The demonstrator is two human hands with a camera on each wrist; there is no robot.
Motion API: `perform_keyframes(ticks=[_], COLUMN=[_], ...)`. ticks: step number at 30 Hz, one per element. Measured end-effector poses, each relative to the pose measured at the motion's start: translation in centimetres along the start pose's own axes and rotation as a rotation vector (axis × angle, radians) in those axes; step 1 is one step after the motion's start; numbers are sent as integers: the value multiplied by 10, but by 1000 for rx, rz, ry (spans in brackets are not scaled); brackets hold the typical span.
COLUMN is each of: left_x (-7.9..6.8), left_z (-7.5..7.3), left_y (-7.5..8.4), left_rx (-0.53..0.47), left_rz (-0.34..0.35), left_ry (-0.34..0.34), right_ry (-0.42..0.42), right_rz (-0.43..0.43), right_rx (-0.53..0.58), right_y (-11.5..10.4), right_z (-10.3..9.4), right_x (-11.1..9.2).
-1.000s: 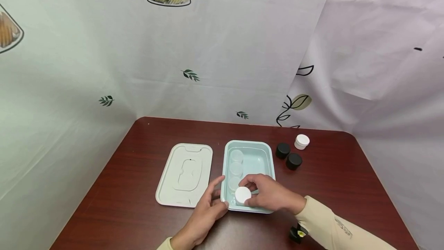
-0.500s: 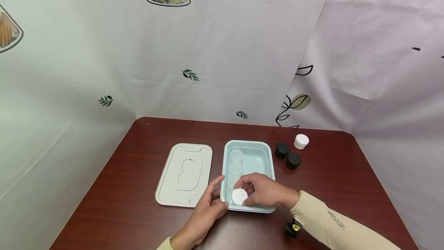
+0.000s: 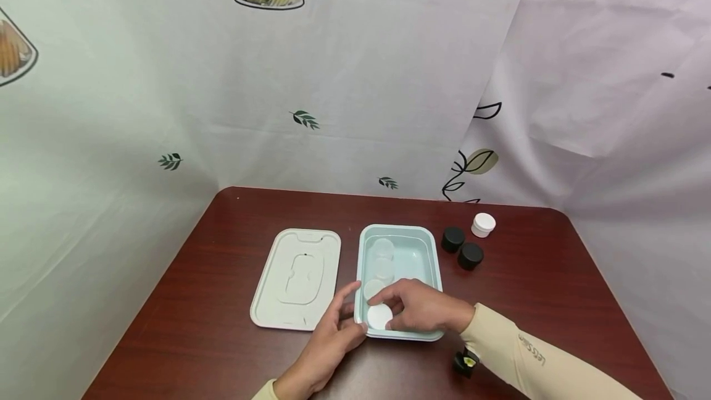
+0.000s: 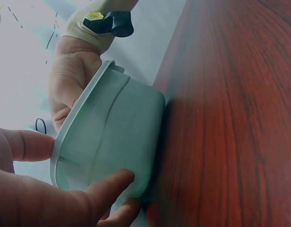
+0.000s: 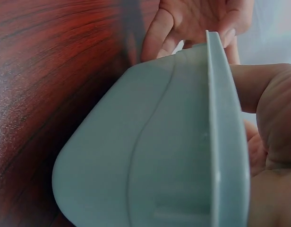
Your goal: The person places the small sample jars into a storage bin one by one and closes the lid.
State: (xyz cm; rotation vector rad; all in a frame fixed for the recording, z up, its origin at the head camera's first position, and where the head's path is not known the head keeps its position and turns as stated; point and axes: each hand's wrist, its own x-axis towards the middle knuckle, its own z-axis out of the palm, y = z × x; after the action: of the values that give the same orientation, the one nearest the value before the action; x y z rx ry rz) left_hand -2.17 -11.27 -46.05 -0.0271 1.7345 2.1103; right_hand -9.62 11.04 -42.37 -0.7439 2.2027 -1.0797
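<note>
A pale blue plastic tub (image 3: 413, 239) sits on the table. Along its left side inside lie several round translucent discs or lidded pots (image 3: 383, 248) in a row. My right hand (image 3: 419, 304) reaches over the near rim, thumb and index finger pinching a small white-topped jar (image 3: 380, 316) in the near left corner; its lower part is hidden. My left hand (image 3: 333, 341) rests against that corner from outside. In the left wrist view one digit touches the rim (image 4: 81, 111) while other fairly straight fingers (image 4: 112, 187) lie along the outer wall.
A white rectangular lid (image 3: 297, 279) lies left of the tub on the dark red table (image 3: 222, 338). Right of the tub stand two black jars (image 3: 453, 239) and a white jar (image 3: 484, 225). Behind hangs a pale printed cloth (image 3: 355, 66).
My right hand has moved slightly left and lower with the white-topped jar, into the tub's near left corner. The row of translucent pieces has shifted a little. My left hand stays put.
</note>
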Motion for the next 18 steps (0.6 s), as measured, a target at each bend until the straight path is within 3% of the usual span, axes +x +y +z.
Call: perform_keyframes(ticks=[6, 18], left_x=[1, 0], left_z=[0, 1], left_y=[-1, -1], left_rx=[6, 18], left_rz=[7, 15], left_ry=[2, 6], right_ry=[14, 43], right_rz=[-49, 30], right_rx=[-55, -26], right_y=[1, -9], right_z=[2, -14], right_x=[2, -9])
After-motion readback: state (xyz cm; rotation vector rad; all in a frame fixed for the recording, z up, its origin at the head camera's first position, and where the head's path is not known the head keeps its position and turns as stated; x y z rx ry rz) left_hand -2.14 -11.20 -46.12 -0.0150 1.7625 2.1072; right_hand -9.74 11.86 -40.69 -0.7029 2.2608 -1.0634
